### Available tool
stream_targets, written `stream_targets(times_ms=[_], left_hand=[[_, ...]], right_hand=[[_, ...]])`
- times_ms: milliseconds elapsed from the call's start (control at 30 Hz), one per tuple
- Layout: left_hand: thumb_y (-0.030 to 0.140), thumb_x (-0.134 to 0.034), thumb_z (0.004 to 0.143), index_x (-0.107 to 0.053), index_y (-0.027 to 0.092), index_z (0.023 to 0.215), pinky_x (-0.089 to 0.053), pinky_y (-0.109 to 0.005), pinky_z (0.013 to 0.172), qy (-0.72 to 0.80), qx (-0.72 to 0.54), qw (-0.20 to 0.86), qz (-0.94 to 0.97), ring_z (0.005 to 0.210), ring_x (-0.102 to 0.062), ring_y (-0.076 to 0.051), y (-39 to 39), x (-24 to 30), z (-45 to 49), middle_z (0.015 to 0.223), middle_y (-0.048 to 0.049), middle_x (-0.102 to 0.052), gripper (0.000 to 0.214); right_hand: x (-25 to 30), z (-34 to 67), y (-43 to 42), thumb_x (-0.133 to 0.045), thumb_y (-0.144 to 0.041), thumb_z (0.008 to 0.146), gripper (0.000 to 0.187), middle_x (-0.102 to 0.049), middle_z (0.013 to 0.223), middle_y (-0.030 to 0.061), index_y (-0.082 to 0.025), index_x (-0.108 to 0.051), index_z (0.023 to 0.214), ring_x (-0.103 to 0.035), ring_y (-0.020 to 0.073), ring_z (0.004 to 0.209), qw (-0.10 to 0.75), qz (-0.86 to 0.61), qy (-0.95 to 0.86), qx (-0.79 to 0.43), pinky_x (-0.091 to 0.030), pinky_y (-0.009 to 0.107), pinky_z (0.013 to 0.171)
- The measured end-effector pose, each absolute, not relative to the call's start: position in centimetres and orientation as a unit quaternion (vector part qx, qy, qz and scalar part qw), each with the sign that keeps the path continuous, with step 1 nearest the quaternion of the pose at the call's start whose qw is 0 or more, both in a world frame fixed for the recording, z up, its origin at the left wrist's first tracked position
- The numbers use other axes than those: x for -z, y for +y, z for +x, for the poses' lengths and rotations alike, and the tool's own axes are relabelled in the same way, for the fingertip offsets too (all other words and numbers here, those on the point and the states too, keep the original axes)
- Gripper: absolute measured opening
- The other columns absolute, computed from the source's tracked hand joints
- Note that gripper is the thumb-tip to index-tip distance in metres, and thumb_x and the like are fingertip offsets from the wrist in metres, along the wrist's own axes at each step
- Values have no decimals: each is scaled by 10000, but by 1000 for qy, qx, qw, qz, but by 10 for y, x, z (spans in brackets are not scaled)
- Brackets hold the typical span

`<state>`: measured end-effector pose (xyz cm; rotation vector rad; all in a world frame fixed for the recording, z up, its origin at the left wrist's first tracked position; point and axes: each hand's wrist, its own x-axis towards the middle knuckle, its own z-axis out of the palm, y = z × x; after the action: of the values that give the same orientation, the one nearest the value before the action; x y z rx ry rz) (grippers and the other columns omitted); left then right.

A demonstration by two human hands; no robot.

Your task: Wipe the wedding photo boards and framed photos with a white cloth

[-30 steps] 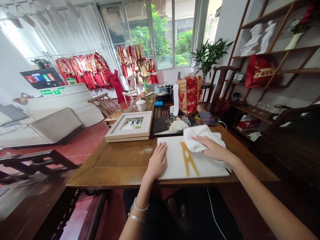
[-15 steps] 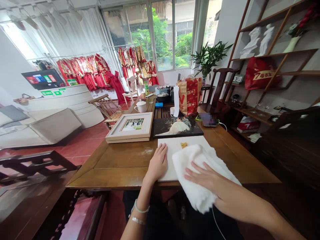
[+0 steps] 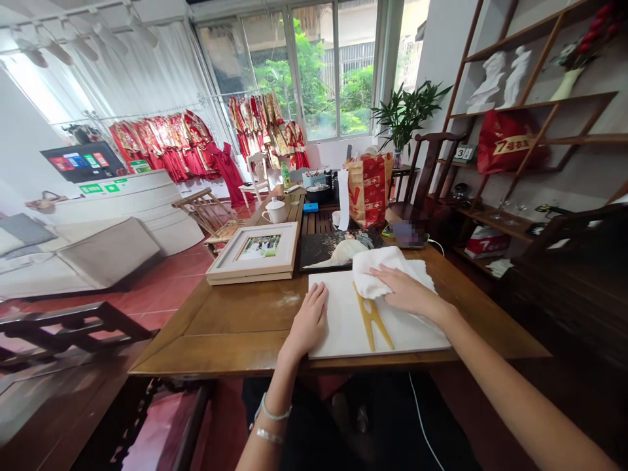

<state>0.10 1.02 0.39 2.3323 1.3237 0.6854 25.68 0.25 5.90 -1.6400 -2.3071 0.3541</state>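
A white rectangular board (image 3: 338,330) lies flat at the table's near edge, with a yellow forked shape (image 3: 369,316) on its face; I cannot tell whether it is attached or drawn. My left hand (image 3: 310,318) rests palm down along the board's left edge, fingers extended. Under my right hand (image 3: 405,291) is a bunched white towel (image 3: 377,265), gripped and pressed on the board's far right part. It covers the board's far right corner and the top of the yellow shape. Just beyond the board lies a dark picture panel (image 3: 318,252), partly hidden by the towel.
Stacked light wooden picture frames (image 3: 252,252) lie to the left, with a white lidded cup (image 3: 275,211) behind them. A red and tan paper bag (image 3: 367,190) stands farther back. A phone (image 3: 406,233) with a cable lies on the right of the wooden table (image 3: 210,327).
My right hand has pushed the towel away from me across the board, uncovering the yellow shape's two prongs and the board's near right part. My left hand has stayed in place.
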Motion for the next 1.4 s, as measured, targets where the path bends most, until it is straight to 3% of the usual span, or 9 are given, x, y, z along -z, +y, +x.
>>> stream_targets(times_ms=[100, 333, 533, 633, 833, 967, 1100, 1200, 1400], left_hand=[[149, -315, 930, -434, 132, 1412, -226, -491, 1195, 468, -249, 184, 828, 1464, -225, -241, 10, -3, 1, 1535, -119, -346, 497], [164, -303, 938, -435, 117, 1408, -234, -481, 1193, 469, -250, 176, 828, 1461, -236, -242, 8, -4, 3, 1527, -131, -364, 490], [157, -312, 938, -467, 87, 1379, -251, -487, 1186, 476, -261, 177, 821, 1454, -259, -253, 5, -9, 5, 1513, -154, -380, 473], [158, -343, 932, -490, 109, 1363, -256, -491, 1185, 467, -278, 190, 817, 1448, -274, -253, 6, -9, 4, 1508, -145, -394, 458], [108, -436, 875, -614, 131, 1217, -336, -489, 1147, 478, -320, 205, 791, 1398, -377, -277, 4, -12, 5, 1448, -154, -478, 386], [131, -427, 899, -640, 137, 1161, -348, -484, 1142, 482, -354, 203, 775, 1367, -427, -272, -2, -9, 7, 1368, -154, -567, 338], [154, -440, 905, -651, 152, 1133, -346, -482, 1145, 476, -369, 220, 767, 1373, -422, -261, -4, -6, 6, 1362, -135, -577, 310], [160, -441, 905, -655, 154, 1135, -342, -472, 1150, 476, -378, 229, 761, 1376, -420, -250, -4, -6, 6, 1368, -126, -574, 314], [154, -451, 899, -658, 144, 1146, -341, -462, 1153, 480, -385, 236, 752, 1368, -434, -245, -5, -7, 8, 1359, -128, -581, 323]], right_hand=[[-57, 230, 15, -436, -99, 724, 697, -428, 1483, 107, -107, -448, 1420, -283, 306, 1413, 150, -571, -799, -113, -237, 497, 1145], [-63, 203, -35, -446, -34, 593, 802, -418, 1494, 67, -136, -500, 1387, -206, 280, 1442, 113, -504, -849, -113, -130, 526, 1175], [-84, 224, -118, -401, 13, 501, 986, -348, 1523, -45, -267, -418, 1446, -178, 226, 1449, 52, -444, -876, -184, -171, 487, 1188], [-93, 236, -132, -406, 12, 573, 923, -382, 1504, -42, -286, -416, 1446, -277, 233, 1419, 30, -459, -864, -206, -250, 458, 1168], [-86, 254, -88, -435, -84, 746, 681, -475, 1453, 81, -226, -482, 1410, -410, 267, 1352, 83, -552, -818, -140, -350, 466, 1101], [-73, 243, -38, -433, -89, 741, 658, -496, 1437, 106, -153, -495, 1393, -391, 261, 1365, 129, -572, -803, -108, -331, 437, 1109], [-65, 217, 3, -469, -89, 703, 682, -454, 1464, 149, -74, -483, 1385, -314, 321, 1397, 136, -582, -796, -90, -240, 499, 1136], [-62, 202, 14, -464, -86, 698, 702, -411, 1496, 134, -86, -464, 1400, -249, 321, 1423, 127, -565, -810, -87, -154, 538, 1152], [-64, 201, -37, -439, -34, 596, 823, -396, 1512, 68, -111, -450, 1415, -224, 237, 1439, 95, -492, -859, -99, -112, 488, 1184]])
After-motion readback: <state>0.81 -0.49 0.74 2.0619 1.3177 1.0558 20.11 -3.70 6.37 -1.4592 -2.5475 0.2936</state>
